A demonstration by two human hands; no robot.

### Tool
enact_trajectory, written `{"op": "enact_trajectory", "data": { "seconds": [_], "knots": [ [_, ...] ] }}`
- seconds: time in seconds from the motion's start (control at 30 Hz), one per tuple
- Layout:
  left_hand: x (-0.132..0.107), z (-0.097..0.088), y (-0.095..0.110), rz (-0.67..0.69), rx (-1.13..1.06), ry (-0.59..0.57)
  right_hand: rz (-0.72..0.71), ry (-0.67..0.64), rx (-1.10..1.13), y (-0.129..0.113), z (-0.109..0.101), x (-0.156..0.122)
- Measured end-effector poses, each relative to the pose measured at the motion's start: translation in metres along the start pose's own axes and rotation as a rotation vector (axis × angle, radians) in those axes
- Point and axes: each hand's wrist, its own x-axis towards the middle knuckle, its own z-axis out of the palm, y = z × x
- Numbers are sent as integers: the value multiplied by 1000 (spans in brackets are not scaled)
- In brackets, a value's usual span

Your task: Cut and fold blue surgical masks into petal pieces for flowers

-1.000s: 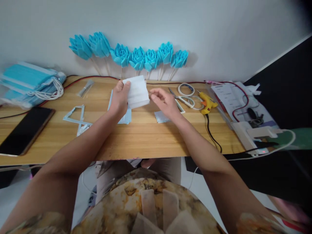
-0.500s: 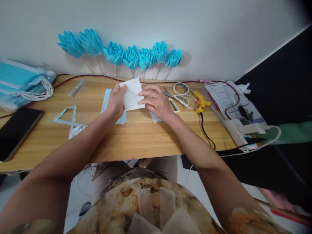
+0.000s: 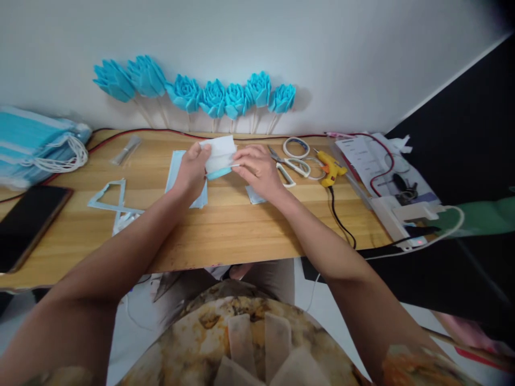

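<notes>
Both hands grasp one mask sheet (image 3: pixel 220 151), white w/ a blue edge curling under. The left hand (image 3: pixel 193 170) pinches its left side, the right hand (image 3: pixel 257 172) its right, prob. to keep it taut just above the tabletop (image 3: pixel 225 225). Blue mask pieces (image 3: pixel 173 170) lie under the left hand (spares, it seems). Scissors (image 3: pixel 287 166) & glue gun (image 3: pixel 332 167) sit just right of the right hand, handy for that side.

head-worn view, forward-down, over desk (image 3: pixel 241 230)
</notes>
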Motion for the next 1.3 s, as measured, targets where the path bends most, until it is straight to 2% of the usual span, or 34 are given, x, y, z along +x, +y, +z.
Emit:
{"op": "enact_trajectory", "data": {
  "seconds": [0.17,0.4,0.53,0.87,1.17,1.3],
  "knots": [
    [-6,2,1,-33,-50,-58,141,138,142,-2,1,1],
    [-11,7,2,-79,-46,-121,451,197,553,2,7,1],
    [-12,8,2,-79,-34,-150,563,221,673,3,8,1],
    [-16,10,6,-67,-62,-179,619,247,779,-1,7,3],
    [-14,9,5,-84,-39,-179,611,297,717,-2,7,3],
    [-15,9,6,-25,34,-160,610,303,719,-2,7,3]
  ]
}}
